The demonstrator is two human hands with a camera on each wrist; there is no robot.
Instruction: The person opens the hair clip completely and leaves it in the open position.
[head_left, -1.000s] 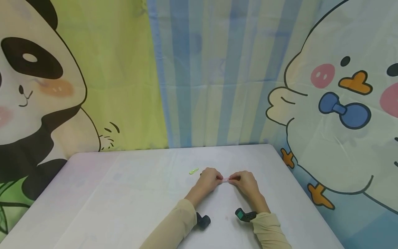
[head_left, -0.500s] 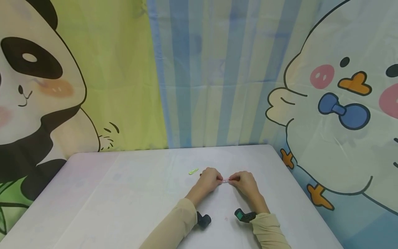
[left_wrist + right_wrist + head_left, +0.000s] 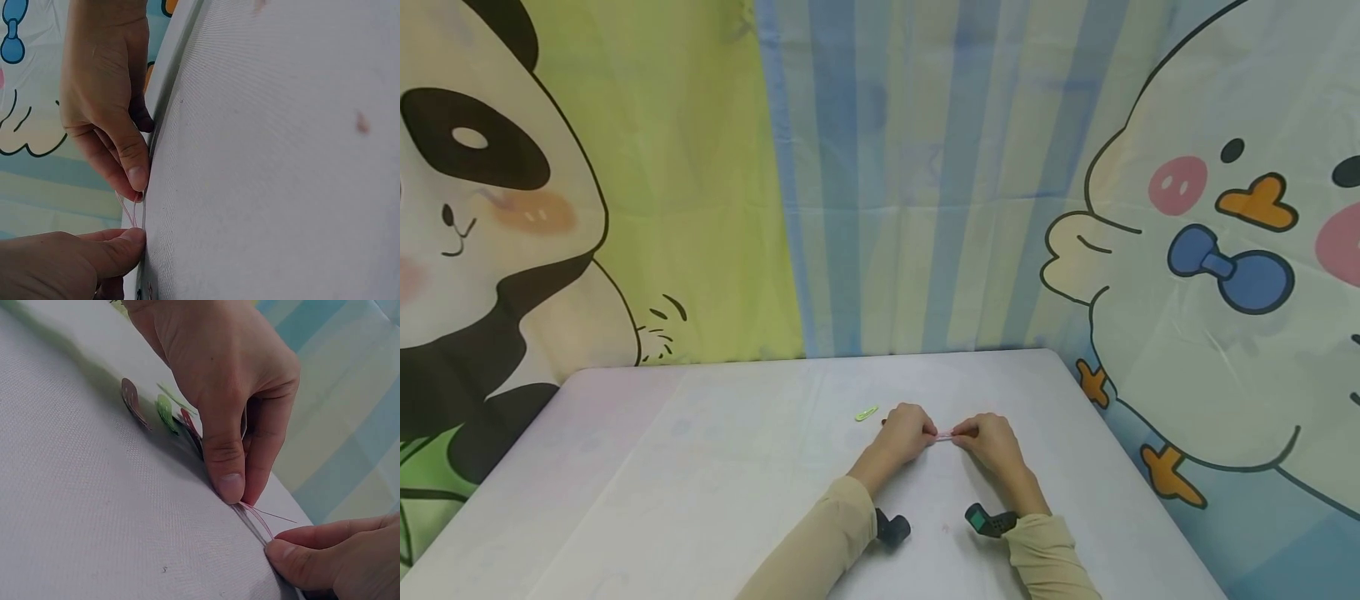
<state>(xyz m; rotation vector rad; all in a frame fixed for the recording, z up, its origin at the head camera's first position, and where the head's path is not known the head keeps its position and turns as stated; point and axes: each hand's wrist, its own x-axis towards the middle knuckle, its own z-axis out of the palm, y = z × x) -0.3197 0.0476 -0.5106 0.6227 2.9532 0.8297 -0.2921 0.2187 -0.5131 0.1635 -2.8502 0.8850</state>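
Between my two hands is a thin pink hair clip (image 3: 258, 517), seen edge-on as slender lines. My left hand (image 3: 906, 430) pinches one end between thumb and fingertips. At the other end my right hand (image 3: 994, 440) pinches it the same way. In the left wrist view the pink clip (image 3: 127, 209) shows as two strands that spread apart from the left fingertips towards the right ones. A fine strand juts out past the left thumb in the right wrist view. Both ends are covered by fingers, and the hands are close over the table.
Beyond my left hand lie a green snap clip (image 3: 165, 411), a brown one (image 3: 130, 395) and a red one (image 3: 189, 419). The green clip (image 3: 867, 413) also shows in the head view. Everything lies on a white-covered table (image 3: 700, 483), with a printed curtain (image 3: 880, 208) behind its far edge.
The pink clip looks slimmer between the fingertips, as if turned more edge-on. Both hands stay almost in place, and the clips on the table have not moved.
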